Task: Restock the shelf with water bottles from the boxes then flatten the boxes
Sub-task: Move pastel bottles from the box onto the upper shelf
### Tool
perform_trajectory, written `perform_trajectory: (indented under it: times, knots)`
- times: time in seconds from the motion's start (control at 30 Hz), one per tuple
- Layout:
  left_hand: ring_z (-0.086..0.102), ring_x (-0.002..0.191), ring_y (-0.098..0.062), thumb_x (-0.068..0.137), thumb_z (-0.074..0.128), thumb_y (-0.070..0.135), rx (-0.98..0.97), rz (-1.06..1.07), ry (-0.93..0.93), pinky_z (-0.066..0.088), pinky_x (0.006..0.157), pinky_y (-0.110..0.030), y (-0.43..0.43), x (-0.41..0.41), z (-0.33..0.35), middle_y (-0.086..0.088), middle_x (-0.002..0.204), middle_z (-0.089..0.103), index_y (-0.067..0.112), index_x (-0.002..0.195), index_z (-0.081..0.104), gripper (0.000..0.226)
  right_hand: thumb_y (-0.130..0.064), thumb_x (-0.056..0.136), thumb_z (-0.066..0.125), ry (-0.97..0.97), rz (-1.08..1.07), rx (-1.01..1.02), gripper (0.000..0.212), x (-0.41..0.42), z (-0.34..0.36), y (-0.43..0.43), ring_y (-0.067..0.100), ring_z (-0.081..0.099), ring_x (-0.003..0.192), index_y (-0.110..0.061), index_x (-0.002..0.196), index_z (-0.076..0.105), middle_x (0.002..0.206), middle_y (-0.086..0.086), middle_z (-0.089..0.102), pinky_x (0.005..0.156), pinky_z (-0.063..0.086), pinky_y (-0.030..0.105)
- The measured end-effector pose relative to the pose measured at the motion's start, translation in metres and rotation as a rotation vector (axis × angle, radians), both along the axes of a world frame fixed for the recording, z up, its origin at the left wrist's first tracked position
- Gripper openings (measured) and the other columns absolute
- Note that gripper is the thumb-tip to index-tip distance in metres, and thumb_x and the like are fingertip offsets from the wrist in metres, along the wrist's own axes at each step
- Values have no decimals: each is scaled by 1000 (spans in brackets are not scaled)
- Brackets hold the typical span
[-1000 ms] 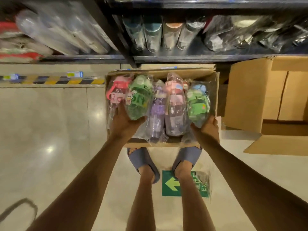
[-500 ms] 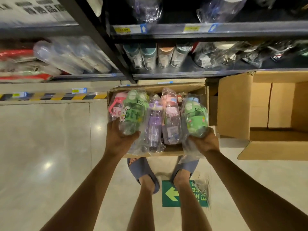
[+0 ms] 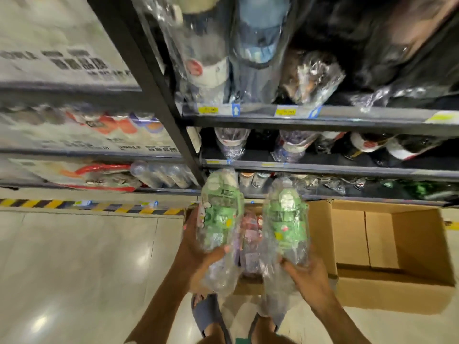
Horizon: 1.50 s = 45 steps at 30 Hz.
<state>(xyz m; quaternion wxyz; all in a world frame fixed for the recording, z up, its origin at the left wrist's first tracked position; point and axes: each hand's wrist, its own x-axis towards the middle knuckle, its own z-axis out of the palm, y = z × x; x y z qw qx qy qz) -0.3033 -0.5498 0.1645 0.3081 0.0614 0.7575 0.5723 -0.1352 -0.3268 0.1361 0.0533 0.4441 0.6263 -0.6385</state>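
Note:
My left hand (image 3: 198,254) grips a green water bottle (image 3: 219,214) wrapped in clear plastic, held upright above the box. My right hand (image 3: 308,276) grips a second green wrapped bottle (image 3: 285,219) beside it. Between and below them, pink and purple wrapped bottles (image 3: 250,242) stand in the open cardboard box (image 3: 248,288) on the floor. The dark metal shelf (image 3: 323,167) rises in front, its levels lined with wrapped bottles.
A larger open cardboard box (image 3: 397,244) lies on its side to the right, showing nothing inside. A dark shelf upright (image 3: 159,95) runs diagonally at left. Packaged goods fill the left shelves (image 3: 74,135). Shiny tiled floor (image 3: 74,269) spreads left, with hazard tape (image 3: 74,204) along the shelf base.
Both hands have lifted their green bottles up out of the box. The view has tilted upward, showing higher shelf levels.

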Motion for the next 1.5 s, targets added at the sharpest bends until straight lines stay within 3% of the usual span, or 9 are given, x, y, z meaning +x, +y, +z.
perform_trajectory:
  times: [0.13, 0.23, 0.4, 0.6, 0.77, 1.07, 1.23, 1.37, 1.5]
  knots:
    - [53, 135, -4, 73, 84, 23, 130, -40, 63, 50, 108, -30, 13, -5, 88, 21, 143, 56, 36, 154, 35, 95, -52, 57, 98, 232, -104, 42, 80, -22, 93, -2, 10, 71, 110, -53, 127, 60, 126, -5, 73, 95, 60, 43]
    - [44, 131, 20, 85, 83, 20, 234, -11, 126, 42, 97, -5, 20, -10, 139, 48, 136, 48, 41, 150, 30, 87, -25, 71, 91, 409, -57, 194, 90, -42, 163, 2, 4, 60, 127, -81, 124, 44, 134, -28, 63, 107, 51, 44]
    - [43, 138, 11, 73, 79, 41, 382, 6, 235, 45, 104, -15, 39, -24, 231, 46, 139, 47, 48, 146, 33, 87, -24, 72, 91, 620, -2, 359, 66, -71, 269, 10, -5, 61, 117, -40, 126, 56, 114, -35, 68, 86, 43, 0]
    - [29, 145, 11, 70, 85, 54, 484, 37, 411, 33, 117, -38, 62, -54, 336, 40, 158, 24, 68, 150, 19, 104, -49, 76, 86, 775, 57, 416, 57, -110, 368, 33, -7, 66, 103, -38, 124, 57, 114, -24, 71, 81, 52, 15]
    - [59, 123, 5, 85, 83, 35, 459, 78, 529, 48, 106, -32, 101, -111, 385, 29, 132, 62, 51, 142, 44, 71, -35, 90, 77, 783, 36, 450, 39, -166, 405, 64, -7, 68, 95, -36, 124, 59, 118, -13, 70, 67, 51, 10]
    - [55, 116, 6, 85, 83, 32, 405, 137, 501, 47, 93, -20, 160, -211, 421, 26, 131, 51, 34, 136, 39, 68, -55, 87, 75, 731, 80, 437, 56, -274, 445, 126, 4, 60, 112, -31, 132, 52, 128, -12, 61, 82, 51, 29]
    - [66, 105, -22, 80, 88, 27, 311, 293, 421, 59, 89, -38, 193, -267, 412, -5, 115, 68, 19, 115, 56, 48, -42, 80, 87, 617, 76, 430, 45, -331, 431, 168, 10, 53, 59, -15, 65, 55, 63, -8, 54, 75, 47, 31]
    - [59, 105, -10, 75, 90, 6, 346, 252, 579, 51, 77, -18, 221, -311, 398, 7, 120, 60, 21, 149, 34, 94, -30, 67, 95, 760, 49, 471, 69, -373, 415, 191, 14, 74, 96, -21, 128, 65, 111, -2, 76, 81, 61, 31]
    - [53, 117, -15, 74, 90, 8, 369, 246, 600, 43, 97, -28, 244, -341, 389, 0, 131, 56, 18, 153, 30, 100, -46, 56, 93, 826, 154, 664, 83, -405, 410, 213, 14, 70, 110, -34, 130, 59, 119, -10, 73, 98, 57, 42]
